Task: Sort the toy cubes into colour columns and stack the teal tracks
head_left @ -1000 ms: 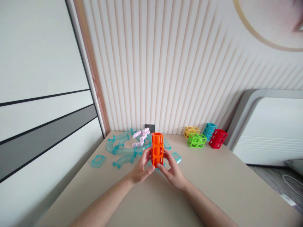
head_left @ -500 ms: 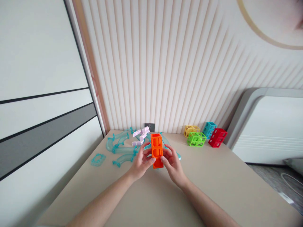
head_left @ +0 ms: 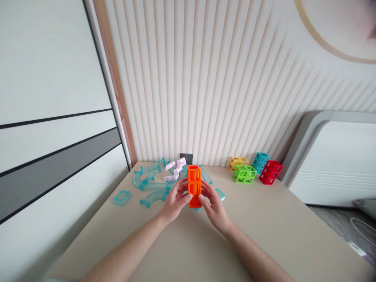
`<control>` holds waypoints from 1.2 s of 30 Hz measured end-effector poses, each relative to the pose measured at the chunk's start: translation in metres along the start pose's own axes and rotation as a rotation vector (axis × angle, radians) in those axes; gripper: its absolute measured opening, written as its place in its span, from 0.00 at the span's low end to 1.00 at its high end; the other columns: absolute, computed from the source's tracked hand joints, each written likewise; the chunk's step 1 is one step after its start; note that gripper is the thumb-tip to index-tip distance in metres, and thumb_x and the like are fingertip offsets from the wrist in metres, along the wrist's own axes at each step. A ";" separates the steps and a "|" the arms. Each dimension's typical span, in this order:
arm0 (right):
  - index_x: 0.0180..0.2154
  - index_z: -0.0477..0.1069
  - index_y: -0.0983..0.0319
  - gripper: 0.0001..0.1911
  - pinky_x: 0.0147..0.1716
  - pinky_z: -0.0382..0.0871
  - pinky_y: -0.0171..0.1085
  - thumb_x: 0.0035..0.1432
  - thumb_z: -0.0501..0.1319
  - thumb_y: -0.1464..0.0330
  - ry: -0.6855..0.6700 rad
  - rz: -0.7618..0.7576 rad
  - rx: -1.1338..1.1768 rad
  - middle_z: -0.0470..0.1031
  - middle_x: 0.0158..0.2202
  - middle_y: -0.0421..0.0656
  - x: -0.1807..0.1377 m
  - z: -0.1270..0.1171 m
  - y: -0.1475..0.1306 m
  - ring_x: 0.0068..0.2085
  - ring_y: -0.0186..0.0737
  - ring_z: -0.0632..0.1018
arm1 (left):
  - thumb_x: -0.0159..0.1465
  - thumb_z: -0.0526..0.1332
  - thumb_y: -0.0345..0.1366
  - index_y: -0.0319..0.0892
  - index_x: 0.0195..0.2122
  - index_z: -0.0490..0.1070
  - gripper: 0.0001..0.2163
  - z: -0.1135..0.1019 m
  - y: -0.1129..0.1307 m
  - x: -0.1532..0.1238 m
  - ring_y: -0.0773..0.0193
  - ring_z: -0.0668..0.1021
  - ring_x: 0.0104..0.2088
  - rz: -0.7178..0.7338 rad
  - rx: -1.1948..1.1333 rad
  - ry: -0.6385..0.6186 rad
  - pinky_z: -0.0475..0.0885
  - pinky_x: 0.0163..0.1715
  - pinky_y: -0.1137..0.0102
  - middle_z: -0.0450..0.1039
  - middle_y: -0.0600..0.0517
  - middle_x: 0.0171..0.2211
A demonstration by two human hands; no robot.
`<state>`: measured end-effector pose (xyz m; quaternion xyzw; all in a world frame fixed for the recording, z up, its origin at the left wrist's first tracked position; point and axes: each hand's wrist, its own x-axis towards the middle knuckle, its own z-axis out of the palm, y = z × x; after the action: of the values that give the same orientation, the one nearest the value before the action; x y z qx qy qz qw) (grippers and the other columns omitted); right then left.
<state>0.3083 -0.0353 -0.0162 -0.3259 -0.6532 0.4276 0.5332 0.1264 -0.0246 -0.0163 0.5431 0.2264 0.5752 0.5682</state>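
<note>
An orange openwork building block (head_left: 194,186), a tall stack of three cube-like cells, is held upright between my two hands over the table. My left hand (head_left: 175,201) grips its lower left side, thumb on the front edge and fingers behind. On the other side my right hand (head_left: 214,204) pinches the lower right edge in the same way. Behind the hands lie translucent teal curved tube pieces (head_left: 152,187), partly hidden by my fingers and the block. Pale lilac angular pieces (head_left: 176,171) rest among the tubes.
At the back right of the beige table (head_left: 252,227) stand a yellow block (head_left: 237,161), a green block (head_left: 244,174), a blue block (head_left: 261,162) and a red block (head_left: 270,172). A flat teal piece (head_left: 122,198) lies at the left. A ribbed wall with a black socket (head_left: 187,158) borders the back.
Both hands still hold the orange block, almost in place. The right hand has shifted slightly left, uncovering more of the teal piece to its right.
</note>
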 end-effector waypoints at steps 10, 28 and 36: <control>0.60 0.64 0.57 0.31 0.53 0.74 0.49 0.58 0.68 0.59 0.016 -0.188 -0.533 0.73 0.54 0.51 -0.001 0.005 0.002 0.52 0.52 0.76 | 0.61 0.69 0.37 0.48 0.60 0.61 0.28 -0.001 -0.009 0.001 0.51 0.72 0.60 0.098 0.132 0.071 0.70 0.58 0.58 0.69 0.44 0.59; 0.56 0.62 0.56 0.28 0.49 0.74 0.48 0.57 0.67 0.61 0.398 -0.179 -0.261 0.76 0.49 0.47 0.019 -0.030 -0.009 0.46 0.47 0.78 | 0.71 0.54 0.43 0.48 0.56 0.71 0.15 -0.010 -0.008 -0.007 0.52 0.71 0.61 0.128 0.719 -0.261 0.65 0.62 0.55 0.69 0.44 0.60; 0.57 0.59 0.60 0.39 0.45 0.75 0.48 0.47 0.67 0.52 0.707 0.040 -0.584 0.75 0.50 0.51 0.015 -0.187 0.012 0.44 0.50 0.80 | 0.70 0.53 0.32 0.46 0.45 0.76 0.11 -0.012 -0.009 -0.008 0.55 0.70 0.61 0.278 1.002 -0.436 0.65 0.62 0.59 0.70 0.45 0.57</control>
<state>0.4874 0.0224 -0.0089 -0.6010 -0.5179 0.0986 0.6007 0.1182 -0.0252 -0.0310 0.8776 0.2755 0.3413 0.1935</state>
